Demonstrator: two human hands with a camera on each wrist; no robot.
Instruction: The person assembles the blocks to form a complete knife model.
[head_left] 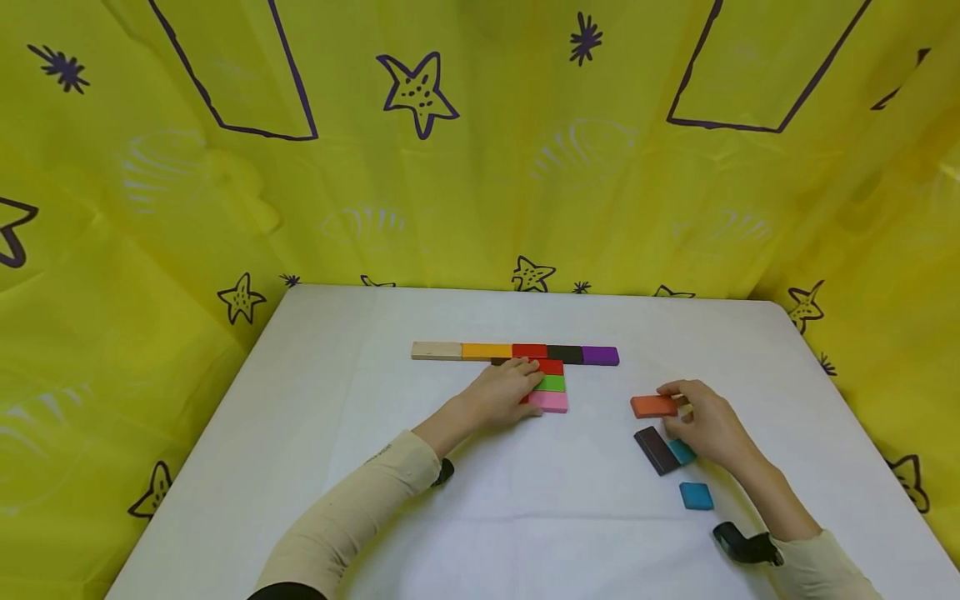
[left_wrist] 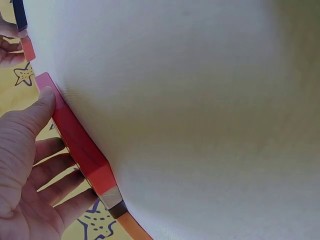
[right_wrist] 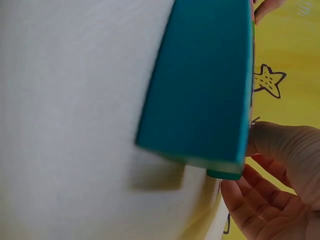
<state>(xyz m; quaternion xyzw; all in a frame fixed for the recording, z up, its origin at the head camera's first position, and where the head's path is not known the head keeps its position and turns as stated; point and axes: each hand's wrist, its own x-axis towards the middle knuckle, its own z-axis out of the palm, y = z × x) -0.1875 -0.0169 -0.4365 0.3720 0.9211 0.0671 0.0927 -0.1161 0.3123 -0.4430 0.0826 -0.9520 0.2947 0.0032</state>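
Small coloured flat blocks lie on the white tabletop. My left hand rests over a group of them, its thumb against the pink block and its other fingers reaching across the top. A green block and a red block show beyond the fingertips; the hand hides the group's left part. In the left wrist view, the thumb touches the pink block beside a long red side. To the right, my right hand pinches the right end of an orange block between thumb and fingers.
A straight row of blocks, from plain wood to purple, runs behind the left hand. Below the orange block lie a dark brown block and a blue block, with another blue block nearer. Yellow patterned cloth surrounds the table.
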